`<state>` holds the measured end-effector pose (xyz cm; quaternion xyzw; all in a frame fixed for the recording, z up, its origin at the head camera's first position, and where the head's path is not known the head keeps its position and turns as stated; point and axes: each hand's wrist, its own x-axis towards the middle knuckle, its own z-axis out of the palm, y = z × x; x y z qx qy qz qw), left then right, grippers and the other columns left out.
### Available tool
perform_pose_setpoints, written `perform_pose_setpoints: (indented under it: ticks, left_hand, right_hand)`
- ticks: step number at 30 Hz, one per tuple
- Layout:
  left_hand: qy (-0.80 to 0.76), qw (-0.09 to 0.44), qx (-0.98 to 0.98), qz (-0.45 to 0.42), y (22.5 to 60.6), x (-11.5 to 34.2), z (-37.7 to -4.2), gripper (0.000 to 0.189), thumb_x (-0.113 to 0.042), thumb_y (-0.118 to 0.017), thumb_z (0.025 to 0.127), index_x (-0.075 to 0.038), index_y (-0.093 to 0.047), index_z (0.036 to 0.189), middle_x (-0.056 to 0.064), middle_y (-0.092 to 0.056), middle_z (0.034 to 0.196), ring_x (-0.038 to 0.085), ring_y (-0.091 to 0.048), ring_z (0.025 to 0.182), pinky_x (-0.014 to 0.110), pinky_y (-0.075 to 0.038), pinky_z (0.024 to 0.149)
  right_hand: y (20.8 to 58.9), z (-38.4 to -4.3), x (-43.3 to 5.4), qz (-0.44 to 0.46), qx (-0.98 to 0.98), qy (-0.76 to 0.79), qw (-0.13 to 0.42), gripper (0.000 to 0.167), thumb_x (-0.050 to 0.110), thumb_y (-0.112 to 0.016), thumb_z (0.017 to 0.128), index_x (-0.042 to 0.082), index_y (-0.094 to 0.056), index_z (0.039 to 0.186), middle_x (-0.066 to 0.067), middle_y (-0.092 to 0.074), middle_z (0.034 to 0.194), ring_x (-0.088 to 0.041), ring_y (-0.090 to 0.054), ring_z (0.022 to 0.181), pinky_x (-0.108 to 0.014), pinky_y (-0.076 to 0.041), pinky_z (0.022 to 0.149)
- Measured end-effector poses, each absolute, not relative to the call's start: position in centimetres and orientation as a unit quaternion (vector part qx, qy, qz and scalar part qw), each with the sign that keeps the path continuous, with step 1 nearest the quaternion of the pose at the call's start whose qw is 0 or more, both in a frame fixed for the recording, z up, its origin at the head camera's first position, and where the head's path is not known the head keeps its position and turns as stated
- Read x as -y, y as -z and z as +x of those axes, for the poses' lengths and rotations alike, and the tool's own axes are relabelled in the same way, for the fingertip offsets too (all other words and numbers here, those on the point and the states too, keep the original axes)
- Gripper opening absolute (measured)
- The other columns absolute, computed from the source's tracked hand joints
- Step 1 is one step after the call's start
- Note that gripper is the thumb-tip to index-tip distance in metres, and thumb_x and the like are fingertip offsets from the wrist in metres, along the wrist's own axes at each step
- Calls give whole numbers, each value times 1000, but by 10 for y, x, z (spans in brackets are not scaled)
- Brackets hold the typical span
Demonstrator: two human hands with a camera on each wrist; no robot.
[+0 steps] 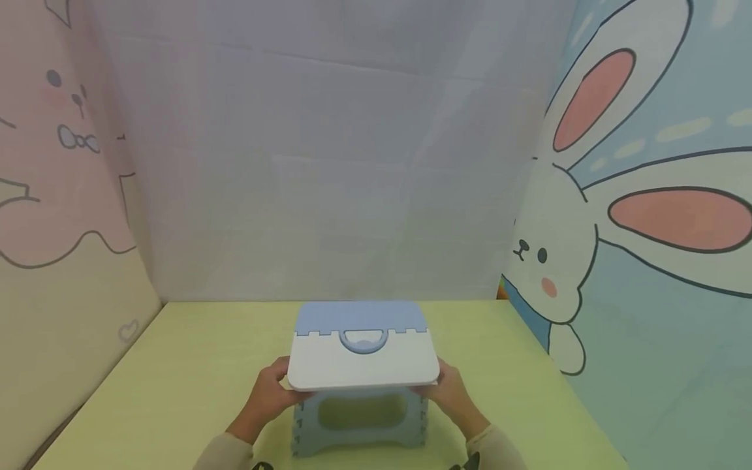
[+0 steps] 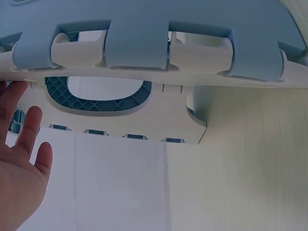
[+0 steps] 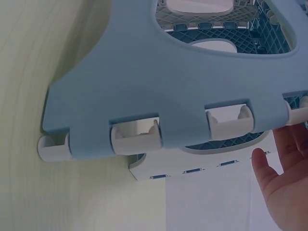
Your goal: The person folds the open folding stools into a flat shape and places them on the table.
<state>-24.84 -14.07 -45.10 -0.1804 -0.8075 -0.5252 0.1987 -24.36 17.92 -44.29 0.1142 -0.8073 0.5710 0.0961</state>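
**Two hands on one folding stool**

A blue-and-white folding stool [image 1: 364, 372] stands opened out at the near middle of a yellow worktop [image 1: 223, 352], its flat top uppermost and its near leg [image 1: 362, 437], the one with the oval hole, below. A blue handle [image 1: 363, 351] sits in the middle of the top. The left hand [image 1: 270, 391] holds the left end and the right hand [image 1: 451, 391] the right; gripping opposite ends probably steadies the stool evenly and leaves the handle free between them. The spread near leg likely gives it footing, though whether its feet bear fully on the worktop cannot be told.

The left fingers [image 2: 32, 126] are clamped at the top's left near corner, thumb along the near edge; close up, the lower ones stand apart, free of the plastic. The right fingers [image 3: 287, 149] are likewise clamped at the right near corner, their tips partly hidden behind the edge. A pale cloth [image 1: 329, 163] hangs at the far side.
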Motion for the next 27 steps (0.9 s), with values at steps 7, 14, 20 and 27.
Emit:
perform_pose_setpoints:
  ticks: [7,14,20,27]
  left_hand:
    - [512,231,804,-193,452,137,-250,52,-4,-90,52,2,-70,100,5,-69,97,6,-56,92,35,-49,78]
    - [501,217,817,-184,448,137,-250,47,-5,-90,52,0,-72,95,5,-65,90,9,-54,87,34,-48,72]
    - [511,187,820,-177,445,139,-248,41,-4,-89,54,0,-72,92,-2,-58,85,6,-48,81,30,-44,69]
    - [518,175,818,-176,445,140,-248,38,-2,-88,54,0,-72,88,-4,-53,79,5,-44,76,27,-40,64]
  right_hand:
    - [441,-244,-177,97,836,-528,110,60,4,-81,69,-13,-55,120,-27,-62,116,-42,-58,108,-52,-45,92]
    - [442,-245,-177,90,839,-524,117,58,4,-82,68,-12,-57,118,-25,-64,113,-41,-59,105,-52,-46,91]
    - [440,-242,-176,85,841,-523,111,58,1,-83,66,-12,-58,117,-25,-64,111,-39,-61,102,-48,-49,87]
    - [441,-243,-176,98,843,-516,115,57,0,-82,66,-12,-59,116,-27,-64,111,-42,-61,103,-46,-51,85]
